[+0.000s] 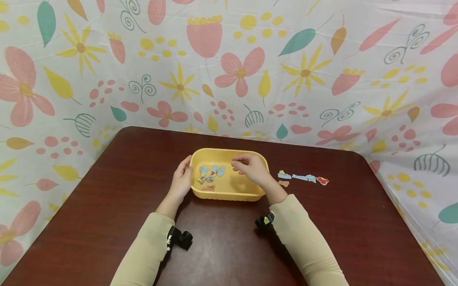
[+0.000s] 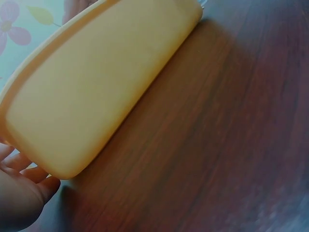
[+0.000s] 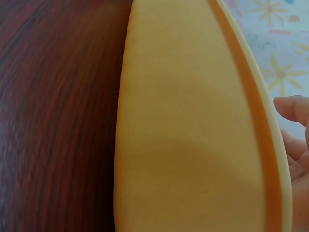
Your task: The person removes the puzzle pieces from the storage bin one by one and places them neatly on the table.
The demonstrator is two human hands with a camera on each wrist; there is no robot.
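A yellow plastic tray (image 1: 247,186) with a raised rim stands on the table. Several thin cut-out pieces (image 1: 211,171), light blue and multicoloured like puzzle pieces, lie in its left half. My left hand (image 1: 181,178) holds the tray's left end; in the left wrist view its fingers (image 2: 34,174) touch the end near the bottom corner. Over the tray's right half hovers my right hand (image 1: 250,167), fingers loosely bent, with nothing visible in it. The right wrist view shows its thumb (image 3: 292,107) apart from the other fingers, beside the tray wall (image 3: 188,116).
Right of the tray, several pieces lie on the dark red-brown table (image 1: 222,242): a blue strip (image 1: 304,177), a red piece (image 1: 323,181), a blue-and-yellow piece (image 1: 284,174) and an orange-brown one (image 1: 284,183). A flower-patterned cloth (image 1: 236,99) hangs behind the table.
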